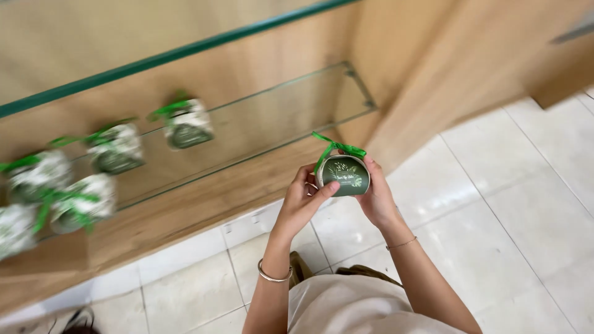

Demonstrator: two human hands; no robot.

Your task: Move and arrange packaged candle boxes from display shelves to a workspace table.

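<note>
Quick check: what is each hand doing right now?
Left hand: closed on the small green-ribboned gift box.
Right hand: closed on the same gift box, from the other side.

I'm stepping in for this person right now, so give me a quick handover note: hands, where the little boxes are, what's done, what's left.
Left hand: grip on the small green-ribboned box, thumb across its front.
Right hand: grip on the same box from the other side.
Box is held in front of the wooden cabinet, not on any shelf.
Done: several matching boxes sit on the glass shelf, blurred, exact count unclear.
Left: the held box is not yet set down; the shelf's right end is bare.
</note>
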